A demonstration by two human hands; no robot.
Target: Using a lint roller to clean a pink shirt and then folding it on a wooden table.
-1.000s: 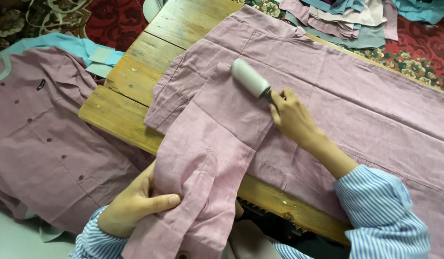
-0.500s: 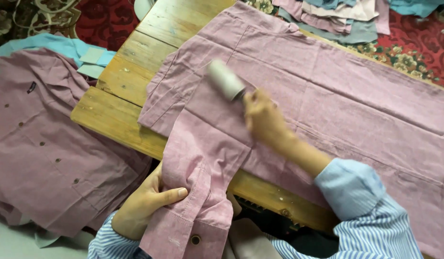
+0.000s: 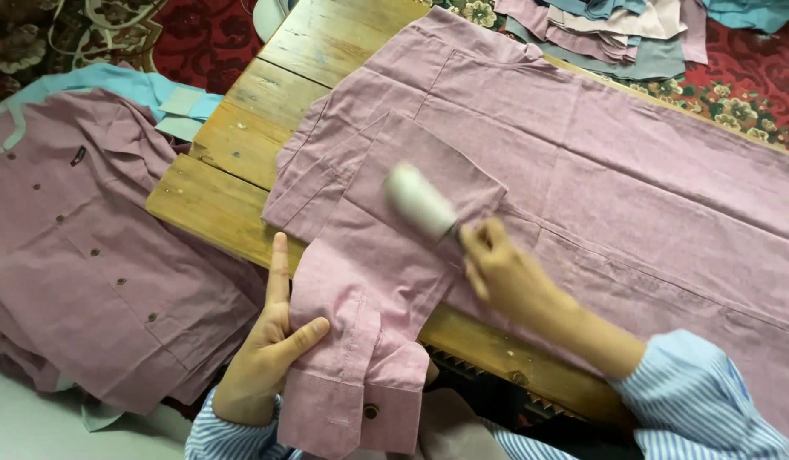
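Observation:
A mauve shirt lies spread flat over a wooden table. Its sleeve hangs over the table's near edge, cuff and button at the bottom. My right hand grips the handle of a white lint roller, which rests on the sleeve near the shoulder. My left hand holds the sleeve's left edge just above the cuff, thumb on the cloth and forefinger pointing up. Both forearms wear blue striped sleeves.
A pile of buttoned mauve shirts lies left of the table, with a light blue garment beneath it. Folded pastel cloths are stacked at the top right on a red floral carpet.
My right hand has drawn the lint roller down the sleeve toward me. My left hand has slid along the sleeve edge and its forefinger has straightened; more of the cuff shows.

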